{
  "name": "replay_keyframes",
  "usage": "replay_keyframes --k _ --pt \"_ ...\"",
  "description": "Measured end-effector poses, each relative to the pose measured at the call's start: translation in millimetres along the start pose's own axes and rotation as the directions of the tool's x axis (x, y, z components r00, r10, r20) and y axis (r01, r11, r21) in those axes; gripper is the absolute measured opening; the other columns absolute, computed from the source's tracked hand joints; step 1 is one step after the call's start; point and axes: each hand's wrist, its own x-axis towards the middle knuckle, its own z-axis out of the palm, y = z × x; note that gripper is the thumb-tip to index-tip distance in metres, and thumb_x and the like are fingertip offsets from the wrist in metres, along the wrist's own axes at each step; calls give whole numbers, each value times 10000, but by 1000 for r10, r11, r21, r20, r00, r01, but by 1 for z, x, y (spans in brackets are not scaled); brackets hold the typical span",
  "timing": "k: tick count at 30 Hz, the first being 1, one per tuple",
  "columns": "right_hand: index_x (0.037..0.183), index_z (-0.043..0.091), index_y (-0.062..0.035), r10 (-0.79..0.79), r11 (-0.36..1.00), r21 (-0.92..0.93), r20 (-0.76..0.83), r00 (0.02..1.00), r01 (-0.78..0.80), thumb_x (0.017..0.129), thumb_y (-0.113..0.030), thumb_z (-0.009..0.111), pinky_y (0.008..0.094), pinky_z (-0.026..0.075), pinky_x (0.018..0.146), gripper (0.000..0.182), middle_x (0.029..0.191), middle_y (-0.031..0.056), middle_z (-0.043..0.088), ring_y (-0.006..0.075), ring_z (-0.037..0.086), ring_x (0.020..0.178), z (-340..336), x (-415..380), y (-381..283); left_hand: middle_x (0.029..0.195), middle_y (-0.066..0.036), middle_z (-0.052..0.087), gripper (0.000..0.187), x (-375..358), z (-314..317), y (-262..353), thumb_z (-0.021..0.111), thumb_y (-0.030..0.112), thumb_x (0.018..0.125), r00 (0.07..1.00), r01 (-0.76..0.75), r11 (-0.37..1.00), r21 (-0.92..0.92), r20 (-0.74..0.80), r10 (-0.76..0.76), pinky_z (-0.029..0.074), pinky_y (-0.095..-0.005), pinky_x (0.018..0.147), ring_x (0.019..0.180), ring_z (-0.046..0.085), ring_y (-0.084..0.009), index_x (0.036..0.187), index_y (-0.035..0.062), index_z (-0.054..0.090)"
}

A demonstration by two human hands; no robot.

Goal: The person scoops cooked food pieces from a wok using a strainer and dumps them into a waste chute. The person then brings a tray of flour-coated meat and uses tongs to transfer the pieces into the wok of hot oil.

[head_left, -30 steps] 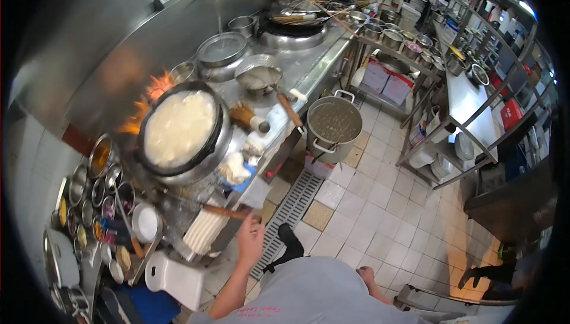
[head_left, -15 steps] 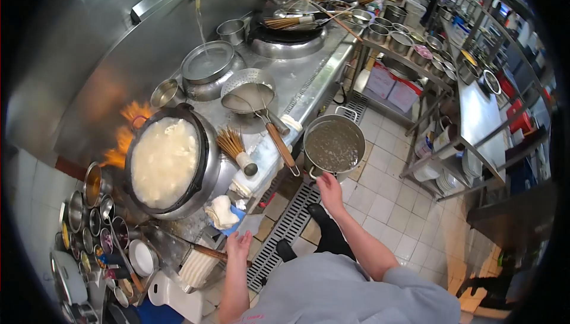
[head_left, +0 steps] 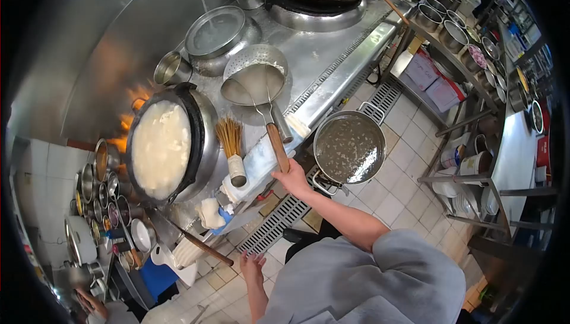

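Note:
My right hand (head_left: 290,180) is closed around the end of a wooden handle. That handle belongs to a wire-mesh strainer (head_left: 252,82), which rests on a perforated metal scoop (head_left: 270,56) on the steel range. My left hand (head_left: 252,266) holds nothing, its fingers apart, near the wooden handle (head_left: 205,248) of a long tool whose head is hidden. A bamboo brush (head_left: 230,146) lies just left of the strainer handle. Further left, a wok (head_left: 194,140) is filled with pale, frothy liquid (head_left: 159,149), with flames behind it. A large two-handled pot (head_left: 348,148) of dark liquid stands right of my right arm.
A folded cloth (head_left: 211,212) lies at the range's front edge. A floor grate (head_left: 279,226) runs below. Several bowls and a lidded pot (head_left: 80,240) crowd the left. Metal containers (head_left: 454,36) line a shelf at right. Another person's hand (head_left: 90,304) shows at lower left.
My right hand has left the near handle of the large pot and moved left onto the strainer's wooden handle. My left hand stays open. The camera view has shifted.

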Motion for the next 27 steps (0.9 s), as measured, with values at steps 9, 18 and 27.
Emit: replay_keyframes --k 9,18,27 --pt "1054 552 -20 -21 947 308 343 939 -91 806 -93 604 274 436 621 264 764 29 558 126 510 670 -26 -51 -90 1167 -255 507 558 -67 -7 -37 648 130 766 872 -405 330 852 251 421 503 -405 778 868 597 -346 1274 -7 460" --pt "1220 507 -2 -541 777 -108 390 745 620 890 -157 510 412 476 724 365 846 236 626 350 619 782 51 17 -165 1034 -260 593 505 -57 -97 -128 651 184 747 826 -256 413 874 -24 563 488 -449 795 905 596 -410 1192 -21 529" --pt "1048 448 -37 -101 962 -156 557 824 224 904 -170 477 413 453 435 198 652 180 563 288 619 581 126 13 -178 897 -219 656 523 -111 -154 -268 680 237 725 955 268 760 592 -266 -130 505 -396 756 852 643 -345 1158 -31 559"
